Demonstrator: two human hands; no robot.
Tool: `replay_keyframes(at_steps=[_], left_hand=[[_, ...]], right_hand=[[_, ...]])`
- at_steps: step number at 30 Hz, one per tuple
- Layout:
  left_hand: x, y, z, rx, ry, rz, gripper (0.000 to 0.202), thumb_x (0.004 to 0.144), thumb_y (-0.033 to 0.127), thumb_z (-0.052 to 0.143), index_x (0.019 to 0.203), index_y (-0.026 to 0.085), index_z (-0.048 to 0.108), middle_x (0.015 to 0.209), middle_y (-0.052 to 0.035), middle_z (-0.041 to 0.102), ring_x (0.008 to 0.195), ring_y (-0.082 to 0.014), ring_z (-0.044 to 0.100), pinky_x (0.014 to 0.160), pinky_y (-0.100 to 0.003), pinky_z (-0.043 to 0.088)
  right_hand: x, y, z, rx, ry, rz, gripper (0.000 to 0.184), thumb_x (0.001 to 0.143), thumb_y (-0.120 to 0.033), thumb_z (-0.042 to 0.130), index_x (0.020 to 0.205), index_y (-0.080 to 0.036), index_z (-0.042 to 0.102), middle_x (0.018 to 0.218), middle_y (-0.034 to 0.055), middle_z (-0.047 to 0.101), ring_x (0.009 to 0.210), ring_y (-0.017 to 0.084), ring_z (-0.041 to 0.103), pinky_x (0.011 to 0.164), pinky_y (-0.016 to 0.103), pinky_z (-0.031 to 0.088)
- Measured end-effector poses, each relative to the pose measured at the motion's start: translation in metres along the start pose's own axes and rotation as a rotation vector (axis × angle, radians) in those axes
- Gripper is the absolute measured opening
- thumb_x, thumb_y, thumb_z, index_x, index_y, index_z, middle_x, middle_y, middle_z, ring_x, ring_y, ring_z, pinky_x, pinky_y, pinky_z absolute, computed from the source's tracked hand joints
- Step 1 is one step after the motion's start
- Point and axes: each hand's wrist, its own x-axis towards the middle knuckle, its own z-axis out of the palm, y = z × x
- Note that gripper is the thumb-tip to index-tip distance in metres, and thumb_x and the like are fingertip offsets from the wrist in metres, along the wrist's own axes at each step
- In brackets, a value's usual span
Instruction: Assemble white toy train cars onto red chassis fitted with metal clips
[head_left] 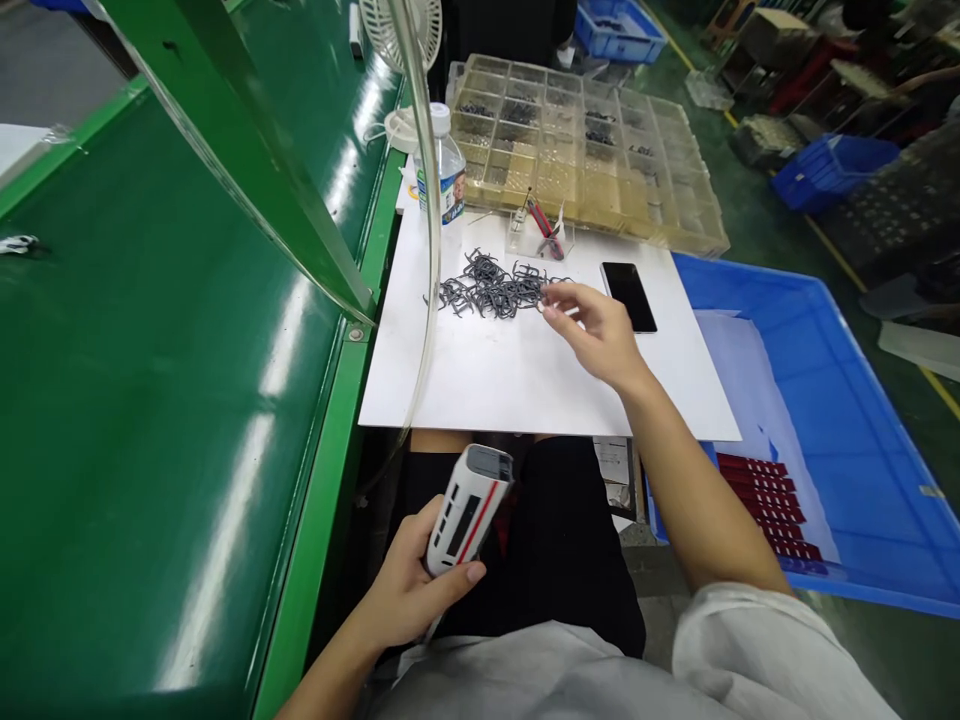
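My left hand [416, 580] is wrapped round a white housing [466, 510] with dark slots, a red stripe and a dark grey end, held tilted above my lap. My right hand [592, 330] is at the right edge of a pile of dark grey curved clips [495, 285] on the white board [510, 380]. Its thumb and index finger are pinched close together. Whatever lies between the fingertips is too small to make out. A black phone [630, 296] lies just to the right of that hand.
Behind the pile stand a small clear box [540, 240] with tools, a bottle [447, 165] and a compartment tray [570, 150]. A blue bin [847, 400] with red parts [772, 505] is at right. A clear hose [431, 250] hangs beside the green conveyor [165, 400].
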Motion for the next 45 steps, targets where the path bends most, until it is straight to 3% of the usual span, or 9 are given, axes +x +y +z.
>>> replay_keyframes(at_steps=[3, 5, 9, 15, 20, 24, 33, 38, 45], left_hand=[[0.003, 0.006, 0.004, 0.149, -0.051, 0.083, 0.029, 0.102, 0.044, 0.078, 0.112, 0.018, 0.072, 0.080, 0.0002, 0.065, 0.065, -0.0123, 0.052, 0.059, -0.025, 0.041], [0.005, 0.008, 0.007, 0.184, -0.081, 0.130, 0.024, 0.102, 0.041, 0.077, 0.110, 0.018, 0.071, 0.078, 0.0025, 0.060, 0.065, -0.0108, 0.046, 0.060, -0.024, 0.037], [0.004, 0.011, 0.011, 0.234, -0.106, 0.209, 0.019, 0.102, 0.034, 0.078, 0.114, 0.020, 0.072, 0.081, 0.0041, 0.057, 0.066, -0.0099, 0.045, 0.061, -0.023, 0.036], [-0.001, 0.010, 0.019, 0.251, -0.132, 0.250, 0.020, 0.101, 0.031, 0.078, 0.116, 0.020, 0.071, 0.080, 0.0047, 0.059, 0.065, -0.0098, 0.047, 0.060, -0.023, 0.037], [-0.005, 0.006, 0.027, 0.250, -0.141, 0.239, 0.021, 0.100, 0.032, 0.077, 0.115, 0.019, 0.068, 0.076, 0.0054, 0.058, 0.060, -0.0094, 0.044, 0.055, -0.023, 0.034], [-0.009, 0.006, 0.033, 0.221, -0.166, 0.225, 0.020, 0.099, 0.032, 0.079, 0.112, 0.020, 0.070, 0.076, 0.0051, 0.058, 0.061, -0.0094, 0.044, 0.056, -0.022, 0.035], [-0.012, 0.008, 0.044, 0.218, -0.256, 0.141, 0.023, 0.098, 0.036, 0.083, 0.109, 0.019, 0.072, 0.074, 0.0044, 0.061, 0.060, -0.0095, 0.046, 0.055, -0.022, 0.035], [-0.014, 0.005, 0.050, 0.247, -0.282, 0.121, 0.021, 0.102, 0.034, 0.078, 0.114, 0.020, 0.069, 0.075, 0.0053, 0.061, 0.059, -0.0095, 0.048, 0.054, -0.022, 0.036], [-0.012, 0.005, 0.042, 0.554, -0.142, 0.208, 0.022, 0.106, 0.031, 0.070, 0.126, 0.023, 0.064, 0.081, 0.0038, 0.071, 0.059, -0.0122, 0.063, 0.056, -0.022, 0.047]], right_hand=[[-0.051, -0.075, -0.011, 0.219, -0.174, -0.004, 0.029, 0.109, -0.042, 0.073, 0.132, -0.029, 0.083, 0.120, 0.0079, 0.083, 0.107, 0.024, 0.079, 0.089, 0.037, 0.067], [-0.080, -0.116, -0.017, 0.277, -0.300, -0.048, 0.028, 0.110, -0.030, 0.073, 0.136, -0.030, 0.083, 0.123, 0.0079, 0.082, 0.111, 0.022, 0.080, 0.094, 0.036, 0.068], [-0.113, -0.152, -0.021, 0.221, -0.361, -0.101, 0.038, 0.109, -0.022, 0.073, 0.145, -0.033, 0.078, 0.129, 0.0074, 0.080, 0.114, 0.020, 0.079, 0.095, 0.033, 0.069], [-0.140, -0.161, -0.017, -0.051, -0.231, -0.202, 0.042, 0.110, -0.023, 0.071, 0.151, -0.032, 0.073, 0.130, 0.0097, 0.081, 0.114, 0.025, 0.078, 0.091, 0.040, 0.071], [-0.154, -0.171, -0.015, -0.336, -0.180, -0.394, 0.045, 0.109, -0.027, 0.071, 0.153, -0.021, 0.070, 0.133, 0.0163, 0.082, 0.113, 0.032, 0.078, 0.089, 0.049, 0.071], [-0.164, -0.169, -0.021, -0.361, -0.180, -0.417, 0.048, 0.109, -0.024, 0.069, 0.157, -0.021, 0.067, 0.126, 0.0152, 0.082, 0.113, 0.031, 0.077, 0.091, 0.048, 0.069], [-0.192, -0.159, -0.034, -0.468, -0.122, -0.508, 0.041, 0.110, -0.024, 0.067, 0.149, -0.013, 0.071, 0.115, 0.0155, 0.085, 0.091, 0.028, 0.074, 0.071, 0.046, 0.067], [-0.201, -0.153, -0.032, -0.401, -0.111, -0.406, 0.053, 0.109, -0.026, 0.070, 0.162, -0.023, 0.063, 0.116, 0.0121, 0.086, 0.093, 0.029, 0.077, 0.074, 0.047, 0.071], [-0.222, -0.149, -0.002, -0.223, 0.066, -0.202, 0.078, 0.104, -0.010, 0.072, 0.176, -0.029, 0.047, 0.141, 0.0146, 0.081, 0.117, 0.033, 0.081, 0.089, 0.055, 0.076]])
